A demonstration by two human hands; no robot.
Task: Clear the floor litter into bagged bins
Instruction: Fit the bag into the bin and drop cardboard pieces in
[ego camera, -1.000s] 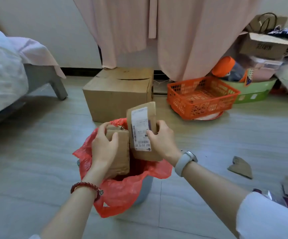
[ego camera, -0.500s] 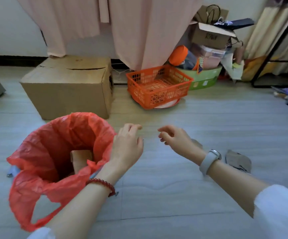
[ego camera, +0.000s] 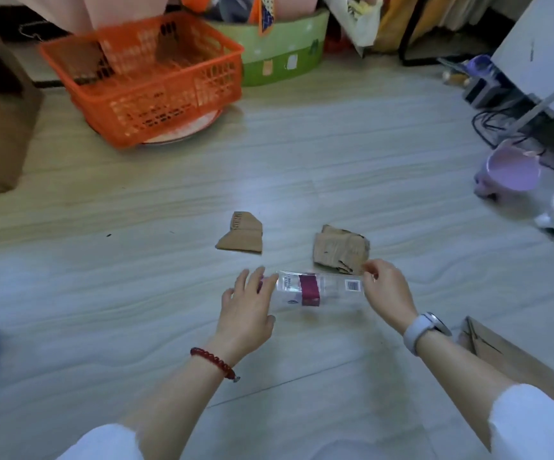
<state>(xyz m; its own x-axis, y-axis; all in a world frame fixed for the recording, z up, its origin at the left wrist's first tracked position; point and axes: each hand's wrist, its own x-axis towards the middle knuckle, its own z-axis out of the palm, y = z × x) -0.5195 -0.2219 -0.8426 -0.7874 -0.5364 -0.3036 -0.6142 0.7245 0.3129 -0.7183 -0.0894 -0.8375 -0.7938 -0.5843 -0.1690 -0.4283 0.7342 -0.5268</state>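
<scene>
Nearest the camera, a flat sheet of cardboard (ego camera: 514,363) lies on the floor (ego camera: 102,293) by the right forearm. Just ahead, a clear plastic bottle (ego camera: 318,290) with a magenta label lies on its side between the two hands. The right hand (ego camera: 388,293) pinches the bottle's end between thumb and curled fingers (ego camera: 370,268); the left hand (ego camera: 245,310) has its fingers straight and spread, their tips at the other end, gripping nothing. Just beyond the bottle lie two torn cardboard scraps: a crumpled piece (ego camera: 340,249) near the right hand and a folded piece (ego camera: 242,234) to its left. Farther off stand an orange basket (ego camera: 146,78) and a green tub (ego camera: 282,51).
</scene>
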